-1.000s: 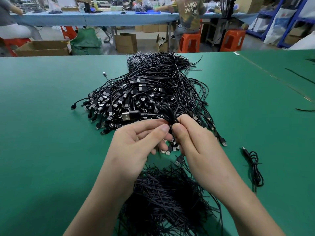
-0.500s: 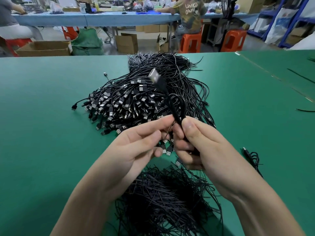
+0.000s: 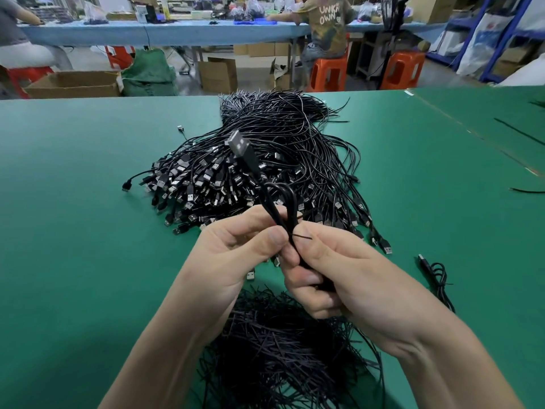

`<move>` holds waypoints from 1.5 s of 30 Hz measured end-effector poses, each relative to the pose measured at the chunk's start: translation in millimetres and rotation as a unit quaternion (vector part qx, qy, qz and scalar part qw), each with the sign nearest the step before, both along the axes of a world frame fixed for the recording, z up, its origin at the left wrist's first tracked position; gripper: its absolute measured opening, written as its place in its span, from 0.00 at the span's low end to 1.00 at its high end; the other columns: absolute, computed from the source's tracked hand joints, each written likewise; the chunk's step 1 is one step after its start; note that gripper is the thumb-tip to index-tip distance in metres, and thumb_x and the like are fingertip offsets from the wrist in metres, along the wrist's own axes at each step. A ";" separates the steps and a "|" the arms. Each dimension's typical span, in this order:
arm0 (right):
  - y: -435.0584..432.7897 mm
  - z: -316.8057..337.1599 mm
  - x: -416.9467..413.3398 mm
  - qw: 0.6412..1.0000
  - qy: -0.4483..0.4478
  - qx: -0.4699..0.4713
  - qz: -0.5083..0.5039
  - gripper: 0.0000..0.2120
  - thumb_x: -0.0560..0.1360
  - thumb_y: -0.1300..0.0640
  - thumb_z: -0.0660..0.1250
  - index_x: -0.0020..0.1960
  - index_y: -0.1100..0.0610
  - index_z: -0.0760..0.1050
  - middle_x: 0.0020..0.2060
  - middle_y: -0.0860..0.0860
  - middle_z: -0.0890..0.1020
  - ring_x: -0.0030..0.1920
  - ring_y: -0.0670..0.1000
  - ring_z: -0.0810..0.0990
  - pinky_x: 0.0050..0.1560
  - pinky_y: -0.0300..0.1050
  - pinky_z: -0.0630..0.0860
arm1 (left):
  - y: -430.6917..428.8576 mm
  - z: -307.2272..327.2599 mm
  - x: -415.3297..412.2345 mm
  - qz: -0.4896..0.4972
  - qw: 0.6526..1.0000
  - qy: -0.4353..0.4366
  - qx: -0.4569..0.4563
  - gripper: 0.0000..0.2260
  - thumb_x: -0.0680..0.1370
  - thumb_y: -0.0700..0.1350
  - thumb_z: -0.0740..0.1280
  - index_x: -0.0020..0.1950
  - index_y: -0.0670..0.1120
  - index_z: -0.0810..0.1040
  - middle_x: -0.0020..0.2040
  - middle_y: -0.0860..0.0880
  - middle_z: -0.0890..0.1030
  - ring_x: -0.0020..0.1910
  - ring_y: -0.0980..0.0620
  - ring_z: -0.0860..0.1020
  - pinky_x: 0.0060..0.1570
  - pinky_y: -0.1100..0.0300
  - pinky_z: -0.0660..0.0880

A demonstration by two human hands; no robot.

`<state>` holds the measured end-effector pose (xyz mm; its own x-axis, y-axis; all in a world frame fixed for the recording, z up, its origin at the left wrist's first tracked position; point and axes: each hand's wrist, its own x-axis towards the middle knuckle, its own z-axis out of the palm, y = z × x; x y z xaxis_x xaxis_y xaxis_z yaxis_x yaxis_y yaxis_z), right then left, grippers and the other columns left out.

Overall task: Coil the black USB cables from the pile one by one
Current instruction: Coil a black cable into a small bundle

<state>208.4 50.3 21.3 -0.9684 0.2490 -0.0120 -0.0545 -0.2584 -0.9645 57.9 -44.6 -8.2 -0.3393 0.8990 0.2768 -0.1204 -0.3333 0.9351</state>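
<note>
A big pile of black USB cables (image 3: 265,160) lies on the green table (image 3: 73,202). In front of it I hold one coiled black cable (image 3: 280,202) upright, its silver USB plug (image 3: 237,141) pointing up and away. My right hand (image 3: 333,276) grips the bundled loops low down, fingers curled round them. My left hand (image 3: 236,252) pinches the bundle between thumb and forefinger, at a thin black tie (image 3: 302,237) that sticks out sideways.
A heap of thin black ties (image 3: 280,349) lies under my wrists at the near edge. One coiled cable (image 3: 436,276) lies on the table to the right. Stray ties (image 3: 528,191) lie far right. Beyond the table are cardboard boxes, orange stools and people at another bench.
The cable rose from the pile with its plug swinging up from pointing left to upright. My right hand closed round the loops; my left hand now pinches at the tie.
</note>
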 end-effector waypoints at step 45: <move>5.9 -18.9 -11.0 0.787 0.080 0.475 -0.385 0.05 0.80 0.58 0.68 0.46 0.51 0.77 0.37 0.41 0.78 0.39 0.45 0.78 0.38 0.30 0.69 | 4.9 -2.5 8.0 0.040 0.986 0.110 -0.119 0.13 0.79 0.54 0.70 0.51 0.45 0.84 0.44 0.43 0.80 0.42 0.49 0.75 0.49 0.57 0.76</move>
<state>197.4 56.2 2.4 -0.4954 0.5858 0.6415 0.0173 0.7450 -0.6669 65.9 -39.7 -10.7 -0.3679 0.9198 0.1365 0.1119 -0.1019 0.9885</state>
